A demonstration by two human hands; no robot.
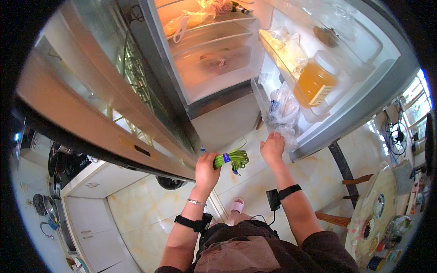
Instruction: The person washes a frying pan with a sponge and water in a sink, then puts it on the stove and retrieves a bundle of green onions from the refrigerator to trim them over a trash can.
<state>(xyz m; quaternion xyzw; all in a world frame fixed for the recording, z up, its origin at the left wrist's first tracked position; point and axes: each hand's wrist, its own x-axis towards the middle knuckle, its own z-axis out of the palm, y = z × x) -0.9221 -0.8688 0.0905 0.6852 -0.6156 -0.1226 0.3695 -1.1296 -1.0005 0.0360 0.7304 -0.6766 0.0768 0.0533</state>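
My left hand (207, 170) grips a folded bundle of long green stalks (240, 158), likely garlic scapes or long beans. Blue printed tape (226, 158) binds the bundle, and its looped end points right, above the floor. At the open refrigerator door (344, 112), my right hand (273, 148) has its fingers curled at the end of a clear plastic bag (288, 136), which hangs from the lowest door bin (261, 99). More crumpled plastic bags (285, 105) fill that bin. The right fingertips are partly hidden against the plastic.
A jar of amber liquid (315, 82) with a white lid stands in the door bin above. Bagged food (194, 18) lies on a fridge shelf. A sliding door (112, 126) borders my left side. Dishes sit on a round table (365, 211) at right, near wooden legs (333, 219).
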